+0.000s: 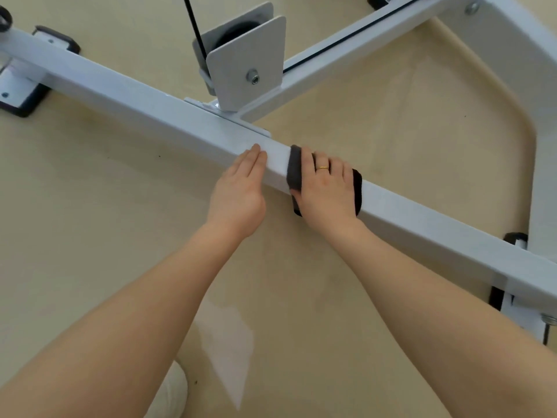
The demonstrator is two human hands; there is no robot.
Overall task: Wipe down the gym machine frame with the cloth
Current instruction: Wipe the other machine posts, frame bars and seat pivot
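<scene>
beige floor (90,206) lies open around a white frame beam (150,113) running upper-left to lower-right; my right hand (327,188) presses a dark cloth (294,171) flat on it, my left hand (241,188) rests open at its near edge.

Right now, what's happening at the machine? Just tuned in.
A person is wiping the white frame beam of a gym machine. The right hand presses a dark cloth onto the top of the beam, the cloth draped over its near edge. The left hand rests beside it, straight fingers touching the beam. A pulley bracket stands just beyond the hands. How much of the frame is already wiped cannot be told.
</scene>
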